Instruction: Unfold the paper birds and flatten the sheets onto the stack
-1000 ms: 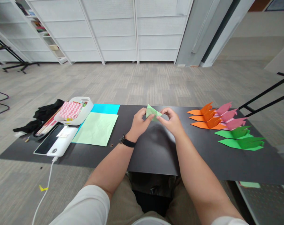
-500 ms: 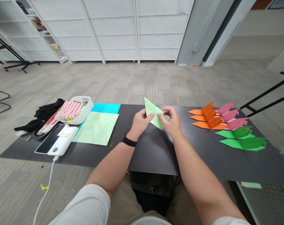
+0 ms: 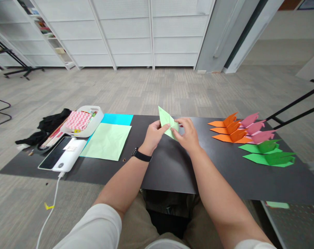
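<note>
A folded sheet of light green origami paper (image 3: 165, 117) is held up above the middle of the dark table (image 3: 169, 169), its pointed tip toward the far side. My left hand (image 3: 154, 134) grips its left side, thumb on the front face and fingers behind. On the right side, my right hand (image 3: 186, 133) pinches the paper, with the thumb pressed near its centre and the fingers at the upper right edge. The fingertips behind the paper are partly hidden.
Folded orange (image 3: 231, 133), pink (image 3: 257, 131) and green paper figures (image 3: 270, 157) stand in rows at the right. Flat light green sheets (image 3: 107, 140) lie over blue paper (image 3: 120, 119) at left, beside a white basket (image 3: 94, 126), a phone (image 3: 54, 152) and a cabled white device (image 3: 70, 155).
My right hand has moved slightly left and its fingers now reach further over the paper's right part. The right half of the paper shows less, its lower corner now mostly covered.
</note>
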### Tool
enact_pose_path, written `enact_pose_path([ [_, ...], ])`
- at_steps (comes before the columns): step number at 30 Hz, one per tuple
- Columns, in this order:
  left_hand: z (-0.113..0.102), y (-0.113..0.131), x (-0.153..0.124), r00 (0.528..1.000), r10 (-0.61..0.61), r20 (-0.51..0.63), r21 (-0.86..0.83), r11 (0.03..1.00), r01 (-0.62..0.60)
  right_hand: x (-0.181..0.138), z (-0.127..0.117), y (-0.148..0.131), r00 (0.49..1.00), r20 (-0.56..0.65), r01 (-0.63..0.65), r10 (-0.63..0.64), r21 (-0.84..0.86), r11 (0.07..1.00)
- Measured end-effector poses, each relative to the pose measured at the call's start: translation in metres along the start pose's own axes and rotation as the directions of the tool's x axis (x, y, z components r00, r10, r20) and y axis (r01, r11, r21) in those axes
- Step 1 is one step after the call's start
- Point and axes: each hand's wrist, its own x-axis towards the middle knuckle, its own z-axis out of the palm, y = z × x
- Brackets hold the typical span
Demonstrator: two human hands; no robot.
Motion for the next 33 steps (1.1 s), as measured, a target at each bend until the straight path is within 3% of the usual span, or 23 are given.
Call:
enact_pose_path([
  [7,-0.002,-0.001,0.001,1.000,-0.013,0.006,-0.034,0.999,0.013,0.000,-0.003,-0.010,0.996,-0.089,0.025,-0.028,-0.033,0.999],
  [11,-0.001,0.000,0.000,1.000,-0.002,0.012,-0.003,1.000,0.003,0.001,-0.003,-0.011,0.989,-0.109,-0.093,0.102,0.085,0.992],
  [15,-0.001,0.001,-0.003,0.994,0.030,0.101,0.104,0.994,-0.041,0.002,0.000,-0.005,0.955,0.015,-0.288,0.298,0.308,0.907],
  [17,-0.003,0.001,-0.003,0.989,0.054,0.136,0.164,0.984,-0.076,0.003,0.000,-0.001,0.938,0.085,-0.342,0.335,0.359,0.868],
  [23,-0.011,-0.003,0.000,0.983,0.110,0.147,0.306,0.940,-0.151,0.004,-0.002,0.004,0.902,0.113,-0.421,0.416,0.440,0.793],
  [28,-0.008,0.000,-0.002,0.978,0.053,0.202,0.241,0.965,-0.102,0.006,-0.006,0.005,0.860,0.160,-0.489,0.485,0.534,0.690],
  [33,-0.006,0.000,0.001,0.980,0.100,0.174,0.158,0.979,-0.128,0.009,-0.005,0.012,0.812,0.154,-0.536,0.563,0.579,0.614],
])
